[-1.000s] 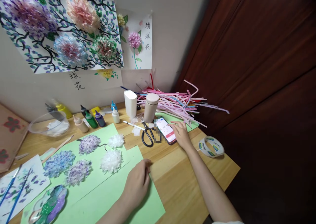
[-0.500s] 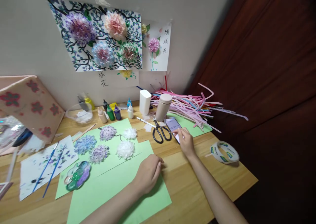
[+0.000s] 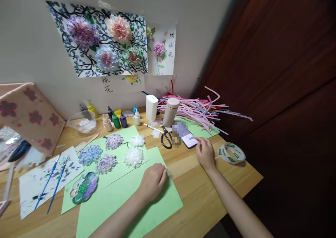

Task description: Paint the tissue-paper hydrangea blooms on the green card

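Note:
My left hand [image 3: 153,182] rests on the front sheet of green paper [image 3: 123,203] with its fingers curled in and nothing seen in them. At the phone [image 3: 189,140], my right hand [image 3: 206,154] has its index finger stretched out, the tip at the lower right of the lit screen. The phone lies flat and part of its screen is blurred out. Black-handled scissors [image 3: 166,140] lie just left of it. On the green sheets sit a white paper flower [image 3: 133,157], purple ones [image 3: 106,163] and a blue one [image 3: 90,154].
Paint bottles [image 3: 116,120], a white container [image 3: 151,107] and a beige tumbler [image 3: 171,113] stand along the wall. Pipe cleaners [image 3: 194,110] heap at the back right, a tape roll [image 3: 232,153] near the right edge. Left are a paint palette [image 3: 83,188] and brushes [image 3: 57,185].
My right index finger has moved down the phone to its lower right. The screen now shows a different display with a box on it. My left hand stays on the paper.

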A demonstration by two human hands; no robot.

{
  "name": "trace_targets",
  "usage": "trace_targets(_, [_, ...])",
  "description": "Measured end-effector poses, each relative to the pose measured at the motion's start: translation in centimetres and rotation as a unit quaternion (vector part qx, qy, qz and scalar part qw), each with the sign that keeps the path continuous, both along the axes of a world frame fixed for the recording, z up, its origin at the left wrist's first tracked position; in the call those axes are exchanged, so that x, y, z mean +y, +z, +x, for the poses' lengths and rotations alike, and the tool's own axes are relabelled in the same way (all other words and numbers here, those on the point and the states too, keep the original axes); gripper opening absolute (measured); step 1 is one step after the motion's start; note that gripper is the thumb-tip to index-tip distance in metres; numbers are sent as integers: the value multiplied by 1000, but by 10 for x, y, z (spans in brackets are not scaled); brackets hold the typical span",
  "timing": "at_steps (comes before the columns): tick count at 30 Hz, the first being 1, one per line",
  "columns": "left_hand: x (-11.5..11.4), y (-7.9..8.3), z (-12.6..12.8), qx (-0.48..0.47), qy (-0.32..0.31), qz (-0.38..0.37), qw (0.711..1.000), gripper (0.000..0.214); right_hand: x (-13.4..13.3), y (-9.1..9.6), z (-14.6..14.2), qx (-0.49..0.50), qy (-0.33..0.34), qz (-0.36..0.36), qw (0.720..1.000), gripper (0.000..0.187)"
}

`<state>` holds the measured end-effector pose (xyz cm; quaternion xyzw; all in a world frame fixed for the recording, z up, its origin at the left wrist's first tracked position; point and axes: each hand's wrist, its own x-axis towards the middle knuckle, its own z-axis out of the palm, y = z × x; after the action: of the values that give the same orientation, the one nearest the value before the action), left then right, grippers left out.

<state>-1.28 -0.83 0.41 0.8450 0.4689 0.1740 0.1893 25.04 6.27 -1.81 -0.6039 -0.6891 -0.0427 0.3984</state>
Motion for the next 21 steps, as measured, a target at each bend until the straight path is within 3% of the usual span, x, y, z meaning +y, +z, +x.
trace_targets(5, [16, 8, 29, 87, 53, -52, 993, 19, 5, -9, 8, -22, -30, -30, 999, 27])
trace_targets(10, [32, 8, 56, 94, 89, -66, 989, 19, 6, -10, 6, -18, -46, -34, 998, 26])
trace_targets(16, [36, -1, 53, 58, 105, -72, 990, 18, 13, -4, 2, 4, -22, -12, 1000, 29])
trace_targets(21, [40, -2, 48, 15, 99, -83, 991, 18, 43, 11, -4, -15, 29, -23, 999, 28])
